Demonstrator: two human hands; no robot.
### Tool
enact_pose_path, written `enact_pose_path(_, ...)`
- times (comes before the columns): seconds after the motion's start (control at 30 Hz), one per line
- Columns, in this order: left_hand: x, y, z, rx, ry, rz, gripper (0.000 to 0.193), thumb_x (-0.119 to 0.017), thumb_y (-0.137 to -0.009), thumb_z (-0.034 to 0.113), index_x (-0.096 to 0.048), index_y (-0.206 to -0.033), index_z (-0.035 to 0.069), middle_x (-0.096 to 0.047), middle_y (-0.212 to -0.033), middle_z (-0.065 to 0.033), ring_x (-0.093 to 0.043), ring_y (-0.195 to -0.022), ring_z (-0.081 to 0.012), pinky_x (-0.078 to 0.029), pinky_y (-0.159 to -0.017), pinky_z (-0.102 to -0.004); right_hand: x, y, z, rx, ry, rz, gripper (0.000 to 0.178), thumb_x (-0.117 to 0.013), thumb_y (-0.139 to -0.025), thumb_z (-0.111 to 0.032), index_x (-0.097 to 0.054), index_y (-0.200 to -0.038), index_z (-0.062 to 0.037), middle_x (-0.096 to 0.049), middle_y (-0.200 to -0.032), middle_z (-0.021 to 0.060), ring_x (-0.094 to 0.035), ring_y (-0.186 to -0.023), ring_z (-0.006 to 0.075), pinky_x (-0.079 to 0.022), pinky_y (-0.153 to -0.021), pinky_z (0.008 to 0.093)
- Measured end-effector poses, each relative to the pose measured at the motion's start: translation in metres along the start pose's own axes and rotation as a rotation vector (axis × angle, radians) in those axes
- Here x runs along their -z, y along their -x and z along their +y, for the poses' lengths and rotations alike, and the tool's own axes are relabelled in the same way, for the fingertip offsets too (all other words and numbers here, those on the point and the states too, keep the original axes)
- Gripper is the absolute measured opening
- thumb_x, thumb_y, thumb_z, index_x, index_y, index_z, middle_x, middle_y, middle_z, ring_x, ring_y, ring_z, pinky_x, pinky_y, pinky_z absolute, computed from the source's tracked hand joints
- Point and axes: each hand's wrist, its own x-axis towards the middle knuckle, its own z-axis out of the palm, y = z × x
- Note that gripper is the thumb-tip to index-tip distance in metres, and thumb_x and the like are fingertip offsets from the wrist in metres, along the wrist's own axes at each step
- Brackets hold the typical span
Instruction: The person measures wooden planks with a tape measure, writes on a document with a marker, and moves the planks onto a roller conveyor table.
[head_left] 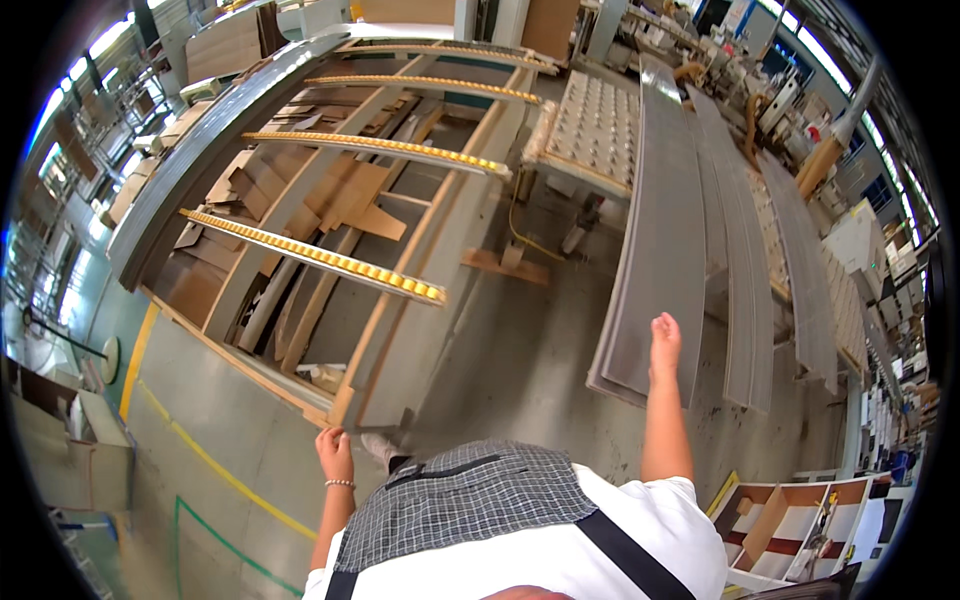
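My right hand [665,338] is stretched forward and lies flat on the near end of a stack of long grey panels [655,240], close to its right edge. Nothing is gripped in it. The stack runs away from me toward a table studded with ball rollers [595,130]. My left hand [335,452] hangs at my side with a bead bracelet on the wrist. Its fingers are curled in and hold nothing. It is near the front corner of a wooden roller frame [345,405]. My checked apron and white shirt fill the lower edge.
The frame carries rails of yellow rollers [320,258] over cardboard scraps [340,195]. A long grey panel [190,160] lies along its left side. Two more grey panel stacks [745,300] lie to the right. A wooden shelf unit [790,510] sits bottom right, and yellow floor lines [215,465] run at left.
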Motion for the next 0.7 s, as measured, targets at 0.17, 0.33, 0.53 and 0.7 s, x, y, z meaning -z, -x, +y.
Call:
enact_pose_path(0.17,-0.078,0.094,0.088,-0.034,0.024,-0.249,0.019,-0.064,-0.085,0.013,-0.065,-0.103,0.005,-0.054,-0.119,-0.0141,-0.06,-0.102,-0.0233,-0.053,-0.079,-0.0321,0.182,-0.016,0.103,-0.105,0.07,0.201,0.047,-0.06,-0.092,-0.02,-0.045,-0.132,0.0016,-0.052,-0.131,0.0198,-0.05,-0.123,0.0255,-0.039,-0.103,0.0363)
enact_pose_path(0.33,-0.125,0.141,0.173,0.024,-0.056,-0.556,0.024,-0.064,-0.086,0.017,-0.064,-0.107,0.004,-0.059,-0.114,-0.0125,-0.066,-0.091,-0.0233,-0.053,-0.08,-0.0324,0.272,-0.007,0.165,-0.337,0.309,0.107,0.069,-0.061,-0.09,-0.04,-0.035,-0.14,0.0007,-0.041,-0.142,0.0199,-0.04,-0.132,0.0289,-0.033,-0.108,0.0404)
enact_pose_path(0.53,-0.177,0.162,0.248,-0.011,-0.104,-0.857,0.038,-0.064,-0.088,0.025,-0.06,-0.118,0.002,-0.067,-0.107,-0.0112,-0.063,-0.096,-0.0186,-0.05,-0.082,-0.0314,0.229,0.023,0.123,-0.801,-0.49,-0.275,0.071,-0.06,-0.087,-0.056,-0.045,-0.132,-0.0036,-0.057,-0.125,0.0116,-0.054,-0.112,0.0255,-0.042,-0.096,0.0436)
enact_pose_path(0.7,-0.229,0.166,0.289,0.272,0.075,-1.023,0.047,-0.062,-0.09,0.032,-0.054,-0.126,0.002,-0.064,-0.11,-0.0075,-0.06,-0.102,-0.0174,-0.048,-0.088,-0.0323,0.201,0.026,0.149,-0.612,-0.396,-0.268,0.084,-0.064,-0.082,-0.059,-0.042,-0.135,0.0026,-0.047,-0.137,0.0175,-0.043,-0.126,0.028,-0.036,-0.102,0.0469)
